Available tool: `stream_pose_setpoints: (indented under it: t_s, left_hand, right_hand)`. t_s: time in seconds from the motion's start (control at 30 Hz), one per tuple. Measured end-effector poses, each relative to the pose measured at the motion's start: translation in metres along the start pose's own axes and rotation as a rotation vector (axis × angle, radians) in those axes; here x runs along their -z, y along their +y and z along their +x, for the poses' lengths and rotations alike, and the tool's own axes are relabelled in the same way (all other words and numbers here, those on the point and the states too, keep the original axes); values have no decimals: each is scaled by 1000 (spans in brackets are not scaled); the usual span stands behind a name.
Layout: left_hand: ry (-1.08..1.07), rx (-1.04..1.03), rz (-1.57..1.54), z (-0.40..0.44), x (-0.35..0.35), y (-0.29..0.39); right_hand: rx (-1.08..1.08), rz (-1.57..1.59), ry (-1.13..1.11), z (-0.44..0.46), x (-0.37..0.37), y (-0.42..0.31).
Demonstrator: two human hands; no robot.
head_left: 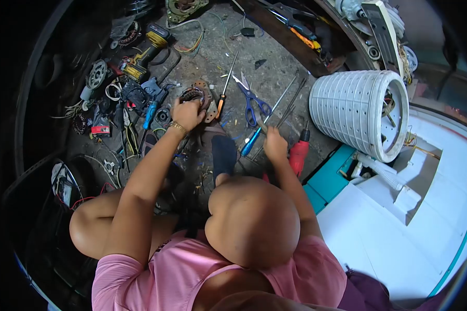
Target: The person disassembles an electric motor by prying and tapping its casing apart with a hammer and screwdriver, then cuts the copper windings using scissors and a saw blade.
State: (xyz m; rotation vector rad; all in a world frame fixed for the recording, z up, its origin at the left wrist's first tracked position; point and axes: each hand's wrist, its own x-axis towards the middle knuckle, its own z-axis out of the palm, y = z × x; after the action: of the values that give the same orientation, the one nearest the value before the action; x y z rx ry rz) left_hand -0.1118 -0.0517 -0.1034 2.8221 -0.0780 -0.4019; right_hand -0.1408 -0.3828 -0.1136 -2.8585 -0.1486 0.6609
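My left hand (188, 114) has its fingers closed over the rim of a round motor stator (193, 94) with dark windings. Under and beside the stator is a rusty brown plate (211, 106). An orange-handled screwdriver (220, 106) lies just right of it. My right hand (275, 144) is closed near thin dark metal rods (292, 105); a short brownish end shows by its fingers, and what it grips is unclear. Blue-handled scissors (251, 106) and a blue-handled screwdriver (250, 143) lie to its left. A red power drill (299, 153) is on its right.
A yellow cordless drill (145, 54), a blue-handled tool (150, 115), pliers (132, 140) and motor parts crowd the left floor. A white perforated drum (342, 111) lies on its side at right, beside a white appliance panel (347, 233). An orange-handled tool (303, 39) sits at the top.
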Motion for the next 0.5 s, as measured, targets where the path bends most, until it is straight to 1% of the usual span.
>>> stream_pose_setpoints:
  t_s: [0.07,0.1,0.17,0.2,0.23,0.27,0.33,0.4,0.5]
  left_hand:
    - [62,67,-132,3,8,-7]
    - [88,101,-197,2,14,-11]
    - [125,9,-190,-3,26,-10]
    - [144,-42,-186,-5,34,-7]
    - [109,-92,-127,-5,40,-5]
    - [136,-142,-114,-3,44,-4]
    - [170,-239,-88,-5,48,-1]
    - [179,-261,-66,-4,53,3]
    - [173,-245,-67,-3,62,9]
  right_hand:
    - [27,34,-285,-20,52,-3]
    - [110,157,-405,-30,62,6]
    - [284,395,-632,-39,82,17]
    - [336,406,-513,-36,86,11]
    - [383,416,-394,-33,92,-1]
    - [434,421,-268,-25,104,-17]
    - [444,493,130,-12,168,-71]
    - [327,850,254,-4,218,-106]
    - [471,1563,560,17,214,-134]
